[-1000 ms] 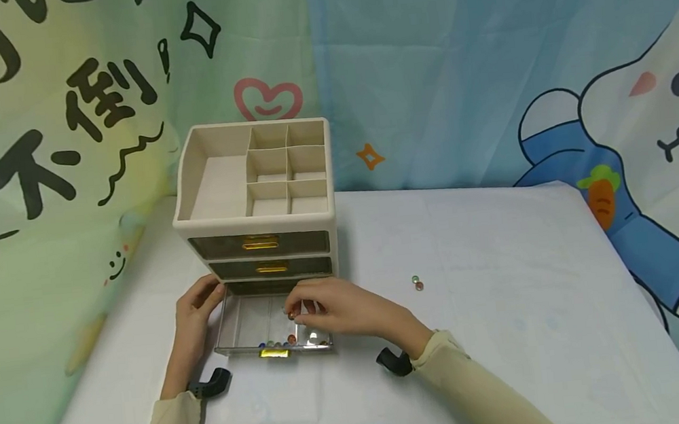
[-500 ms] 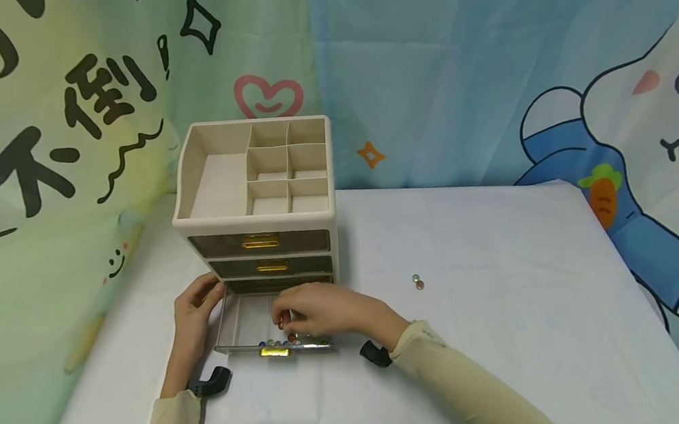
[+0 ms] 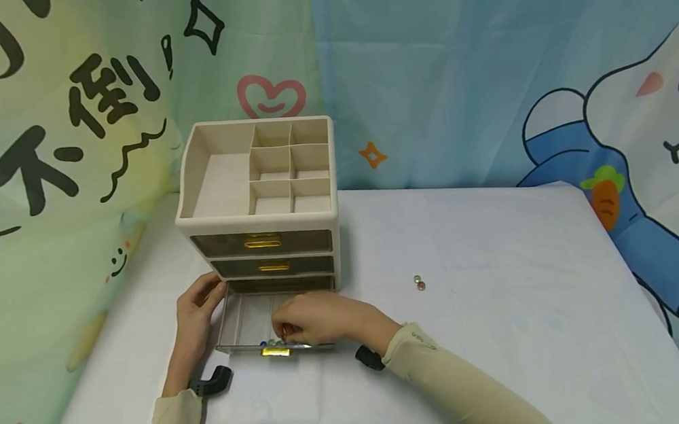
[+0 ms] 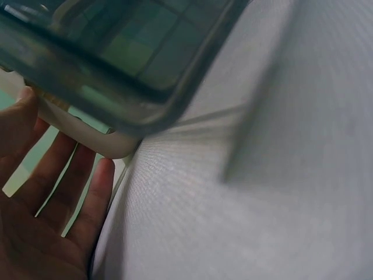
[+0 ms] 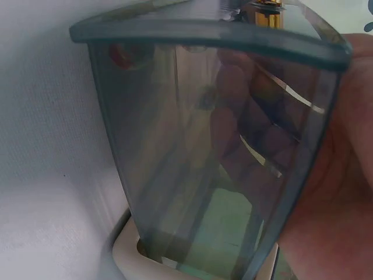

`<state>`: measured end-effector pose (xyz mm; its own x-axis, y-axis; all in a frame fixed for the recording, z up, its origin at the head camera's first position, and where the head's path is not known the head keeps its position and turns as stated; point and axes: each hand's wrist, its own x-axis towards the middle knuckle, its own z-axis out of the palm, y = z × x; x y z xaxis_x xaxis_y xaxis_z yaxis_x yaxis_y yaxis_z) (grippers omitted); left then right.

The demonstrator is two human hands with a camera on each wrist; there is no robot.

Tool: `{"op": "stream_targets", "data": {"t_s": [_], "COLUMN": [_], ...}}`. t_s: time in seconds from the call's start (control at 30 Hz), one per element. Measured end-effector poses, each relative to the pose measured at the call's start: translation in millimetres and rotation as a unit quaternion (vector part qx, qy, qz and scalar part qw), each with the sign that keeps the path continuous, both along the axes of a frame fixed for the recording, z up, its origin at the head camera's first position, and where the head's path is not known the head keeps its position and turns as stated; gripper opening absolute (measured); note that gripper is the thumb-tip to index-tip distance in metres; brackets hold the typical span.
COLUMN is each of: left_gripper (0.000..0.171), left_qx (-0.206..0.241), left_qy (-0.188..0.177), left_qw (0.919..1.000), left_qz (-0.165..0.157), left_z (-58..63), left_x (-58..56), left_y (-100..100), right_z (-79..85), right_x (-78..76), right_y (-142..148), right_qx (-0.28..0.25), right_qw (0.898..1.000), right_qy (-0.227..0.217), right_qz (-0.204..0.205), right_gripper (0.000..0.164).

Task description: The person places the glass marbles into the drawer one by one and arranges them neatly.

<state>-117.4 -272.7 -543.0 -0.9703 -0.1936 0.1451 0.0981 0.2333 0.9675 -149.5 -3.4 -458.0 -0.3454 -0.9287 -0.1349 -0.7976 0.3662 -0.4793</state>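
Observation:
A cream desktop drawer cabinet [image 3: 337, 239] stands on the white cloth, its lowest clear drawer [image 3: 254, 312] pulled out. My left hand [image 3: 194, 315] rests against the cabinet's lower left corner; in the left wrist view its fingers [image 4: 81, 181] lie extended by the cream frame, thumb at the front edge. Inside the drawer my right hand [image 3: 325, 317] has its fingers bent, pinching a reddish-orange marble [image 3: 287, 330], partly hidden. Several small marbles [image 3: 264, 344] lie along the drawer's front wall. Through the drawer's wall, the right wrist view shows a reddish marble [image 5: 121, 55].
Two more marbles, one green [image 3: 417, 279] and one orange [image 3: 421, 286], lie on the tablecloth [image 3: 507, 291] right of the cabinet. The upper drawers with gold handles [image 3: 263, 242] are shut. A printed curtain [image 3: 411, 62] hangs behind.
My right hand has moved left and toward the drawer's front, lowering with the reddish-orange marble. My left hand stays at the cabinet's corner. The drawer and the two loose marbles have not moved.

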Motion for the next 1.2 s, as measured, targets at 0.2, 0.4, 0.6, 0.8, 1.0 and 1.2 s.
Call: {"op": "stream_targets", "data": {"t_s": [0.2,0.4,0.6,0.8,1.0,1.2], "left_gripper": [0.029,0.029,0.03,0.03,0.029,0.029], "left_qx": [0.003,0.0,-0.004,-0.004,-0.004,0.005], "left_qy": [0.002,0.005,0.001,-0.004,-0.005,-0.001], "left_qw": [1.0,1.0,1.0,1.0,1.0,1.0], "left_qz": [-0.002,-0.004,-0.004,-0.002,0.0,-0.003], "left_z": [-0.3,-0.3,-0.4,0.4,0.9,0.2], "left_x": [0.0,-0.6,-0.2,0.1,-0.3,-1.0], "left_y": [-0.2,-0.4,-0.2,0.1,0.1,-0.3], "right_z": [-3.4,-6.7,-6.3,-4.5,-3.3,-1.5], "right_x": [-0.2,-1.8,-1.5,-2.4,-3.8,-4.8], "right_y": [-1.2,-2.1,-2.1,-2.1,-1.3,0.4], "right_qx": [0.002,0.008,0.014,0.013,0.012,0.02], "right_qw": [1.0,1.0,1.0,0.999,0.999,0.999], "right_qy": [-0.001,0.005,0.003,-0.003,-0.009,-0.014], "right_qz": [0.011,0.022,0.024,0.03,0.037,0.029], "right_gripper": [0.005,0.006,0.006,0.007,0.008,0.008]}}
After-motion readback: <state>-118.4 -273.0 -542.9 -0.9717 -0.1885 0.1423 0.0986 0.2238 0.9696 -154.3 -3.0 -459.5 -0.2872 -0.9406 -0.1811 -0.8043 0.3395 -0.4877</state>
